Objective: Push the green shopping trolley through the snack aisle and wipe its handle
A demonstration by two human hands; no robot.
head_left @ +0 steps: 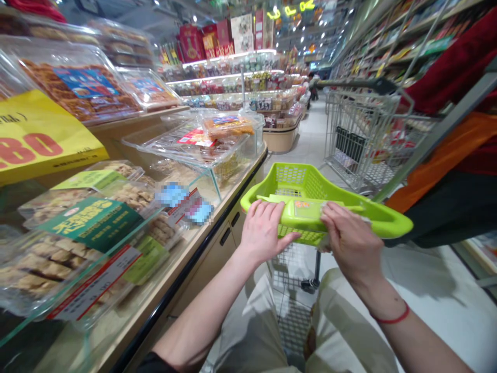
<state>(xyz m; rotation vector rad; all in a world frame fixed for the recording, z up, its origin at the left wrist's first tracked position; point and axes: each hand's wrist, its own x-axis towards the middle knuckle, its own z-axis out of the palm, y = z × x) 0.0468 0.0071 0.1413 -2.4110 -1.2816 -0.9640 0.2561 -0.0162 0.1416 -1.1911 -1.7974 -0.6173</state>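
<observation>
The left hand (pixel 264 230) and right hand (pixel 349 241) are apart but both clamped on the near edge of a lime-green plastic shopping basket (pixel 306 186), which is held level in front of the person, over the wire mesh of a shopping cart (pixel 293 316). The fingers wrap over the flat folded handle, and a small pale item under the right fingers (pixel 325 211) is too hidden to identify. The basket looks light and fairly stiff, its perforated walls offering little weight to manage; the thick rim and handle seem the surest places to hold it. To the left stands a glass-sided display counter (pixel 194 282) stacked with clear plastic tubs of biscuits (pixel 77 269), the nearest of them fragile-looking and close to the left forearm. A second wire shopping cart (pixel 361 134) and a person in red and orange clothing (pixel 438 150) crowd the right side of the aisle
</observation>
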